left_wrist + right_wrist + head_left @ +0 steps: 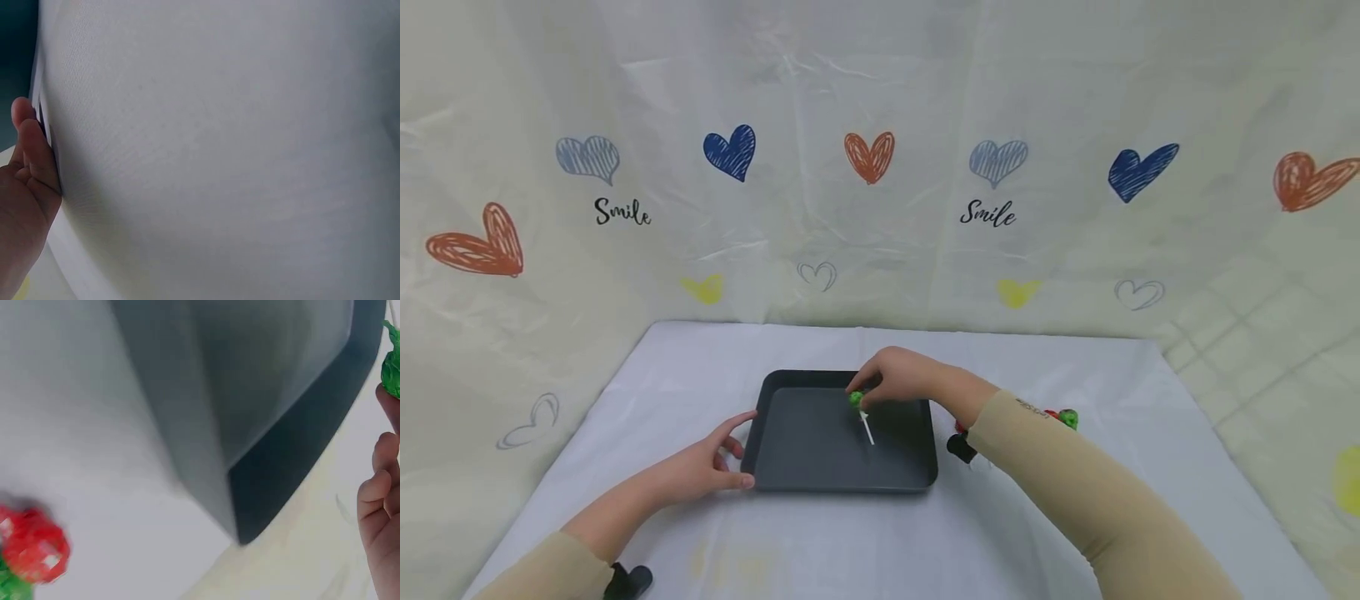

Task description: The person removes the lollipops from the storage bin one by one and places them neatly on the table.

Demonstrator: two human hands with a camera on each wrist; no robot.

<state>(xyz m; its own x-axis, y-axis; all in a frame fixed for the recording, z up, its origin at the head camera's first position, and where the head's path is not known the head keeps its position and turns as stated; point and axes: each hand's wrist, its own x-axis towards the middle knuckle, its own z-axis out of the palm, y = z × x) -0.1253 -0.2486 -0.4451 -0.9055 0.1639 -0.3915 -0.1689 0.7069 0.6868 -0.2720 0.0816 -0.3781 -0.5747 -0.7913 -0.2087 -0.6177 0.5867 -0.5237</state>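
Note:
A dark grey rectangular tray [812, 442] lies on the white-covered table. Over its right half, my right hand [898, 375] pinches a lollipop [856, 400] by its green wrapped head, the white stick slanting down toward me. In the right wrist view that green lollipop [392, 369] shows at the right edge by the fingertips. At the tray's left side, my left hand [700, 467] touches the rim with forefinger and thumb spread apart. The left wrist view shows mostly pale cloth, with the left hand [31, 181] at its left edge.
Right of the tray, partly behind the right forearm, lie a red-wrapped lollipop [39, 545] and a green-wrapped one [1069, 418]. Black wrist straps show on both arms. A pale curtain [880, 242] printed with hearts hangs behind the table.

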